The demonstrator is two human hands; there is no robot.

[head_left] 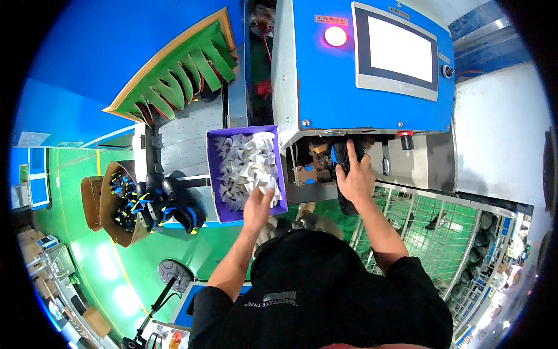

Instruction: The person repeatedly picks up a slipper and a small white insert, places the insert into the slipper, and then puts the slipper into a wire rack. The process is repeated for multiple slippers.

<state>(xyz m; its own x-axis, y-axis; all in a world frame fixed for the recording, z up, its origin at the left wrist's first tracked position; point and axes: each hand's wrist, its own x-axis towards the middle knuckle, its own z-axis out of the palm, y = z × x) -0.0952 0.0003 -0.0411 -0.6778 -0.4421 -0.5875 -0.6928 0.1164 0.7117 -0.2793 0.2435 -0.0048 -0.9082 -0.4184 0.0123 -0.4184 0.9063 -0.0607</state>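
A purple box [284,174] filled with white curved plastic pieces [238,160] stands left of the machine. My left hand [258,205] reaches over its near side, fingertips closed on one white curved piece [264,181]. My right hand [356,176] grips a black shoe [345,198] with a blue lining, thumb on one side and index finger stretched along it. The shoe's far end sits in the opening under the blue machine [360,110], where the machine's parts partly hide it.
The machine front carries a lit red lamp [335,36], a white screen [400,55] and a red-collared knob [406,139]. Several black shoes [168,203] lie at the left, beside a cardboard box [125,230]. Green-lined rack [180,75] stands behind; a wire cage [424,227] is at the right.
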